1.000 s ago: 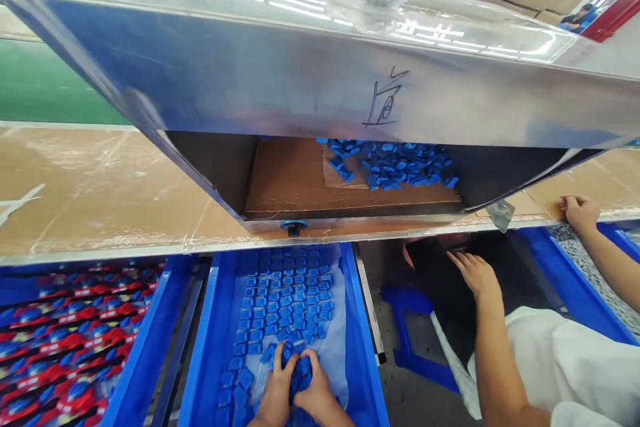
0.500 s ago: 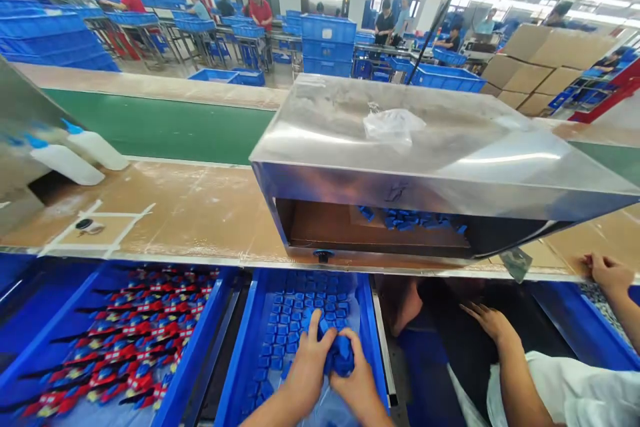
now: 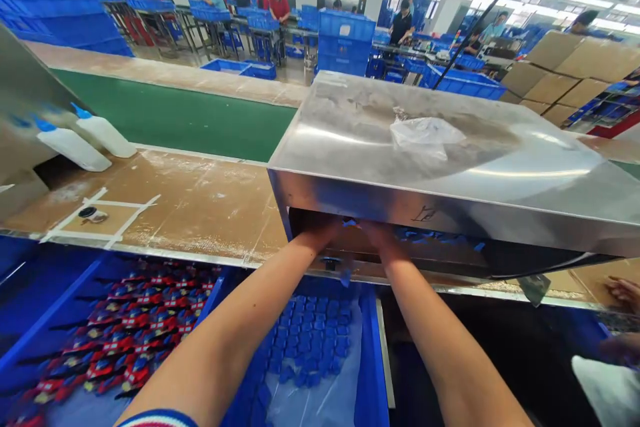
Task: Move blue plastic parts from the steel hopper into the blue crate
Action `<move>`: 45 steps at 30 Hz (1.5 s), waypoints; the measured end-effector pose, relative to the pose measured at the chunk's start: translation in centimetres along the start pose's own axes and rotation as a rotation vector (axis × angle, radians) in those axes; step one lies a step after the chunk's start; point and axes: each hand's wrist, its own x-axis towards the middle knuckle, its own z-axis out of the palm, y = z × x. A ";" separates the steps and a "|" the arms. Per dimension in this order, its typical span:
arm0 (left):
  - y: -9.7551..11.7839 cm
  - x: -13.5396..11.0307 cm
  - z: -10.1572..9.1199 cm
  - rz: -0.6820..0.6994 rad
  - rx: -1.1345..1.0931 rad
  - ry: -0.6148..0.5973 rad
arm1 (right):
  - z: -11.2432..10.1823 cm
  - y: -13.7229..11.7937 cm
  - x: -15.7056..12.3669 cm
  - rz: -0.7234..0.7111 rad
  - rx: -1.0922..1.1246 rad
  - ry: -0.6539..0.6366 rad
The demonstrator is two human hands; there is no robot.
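Both my forearms reach forward from the lower edge of the view into the low opening of a stainless steel hood (image 3: 430,153). My left hand (image 3: 320,230) and my right hand (image 3: 380,233) are partly hidden under its front edge, with the fingers out of sight. Small blue plastic parts (image 3: 425,235) lie on a brown board (image 3: 435,250) inside the hood. One blue part (image 3: 345,277) shows just below my hands. Beneath my arms, rows of similar blue parts (image 3: 307,340) lie on a clear plastic liner in a blue crate (image 3: 373,373).
To the left, a blue crate (image 3: 60,307) holds red-and-blue strips. White plastic bottles (image 3: 73,150) stand beyond a tan work surface (image 3: 200,203) with a green belt (image 3: 175,113) behind. A co-worker's hand (image 3: 623,293) rests at the right. Several people and stacked blue crates (image 3: 345,43) stand further away.
My hands have risen from the blue crate and moved forward under the hood. The bunch of blue parts they held no longer shows. The view has tilted slightly upward.
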 end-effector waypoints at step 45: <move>-15.8 -32.7 18.6 -0.671 -0.027 -0.679 | 4.4 27.3 -19.8 0.604 -1.237 -0.780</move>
